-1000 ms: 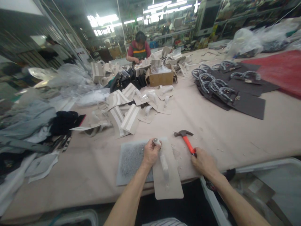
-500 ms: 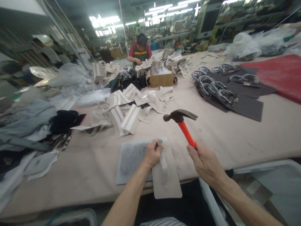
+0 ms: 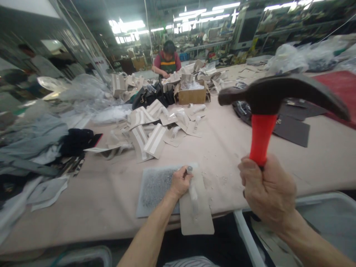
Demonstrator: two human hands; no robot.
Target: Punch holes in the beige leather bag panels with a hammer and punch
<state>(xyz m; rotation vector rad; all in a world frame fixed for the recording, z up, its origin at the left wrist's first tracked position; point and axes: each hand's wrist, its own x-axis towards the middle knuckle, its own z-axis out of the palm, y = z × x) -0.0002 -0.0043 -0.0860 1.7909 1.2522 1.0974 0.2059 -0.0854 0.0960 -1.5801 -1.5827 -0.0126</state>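
My right hand (image 3: 269, 189) is wrapped round the red-orange handle of a claw hammer (image 3: 263, 137), held up with its dark head close to the camera. My left hand (image 3: 180, 181) pinches a short round metal punch (image 3: 189, 169), its top end facing up. The punch stands at the upper part of a beige bag panel (image 3: 198, 222); its lower end is hidden by the fingers. A handle strip in clear wrap (image 3: 194, 198) runs down the panel. Under the panel's left side lies a grey, pitted pad (image 3: 151, 191).
Beige panels with handles (image 3: 154, 139) are heaped beyond the pad. Dark panels (image 3: 294, 129) lie at the right, partly behind the hammer. A cardboard box (image 3: 191, 96) stands farther back, with a co-worker (image 3: 168, 61) behind it. Plastic wrap (image 3: 83, 92) fills the left.
My right hand has raised the hammer up and to the right, nearer the camera. My left hand stays in place with the punch on the panel.
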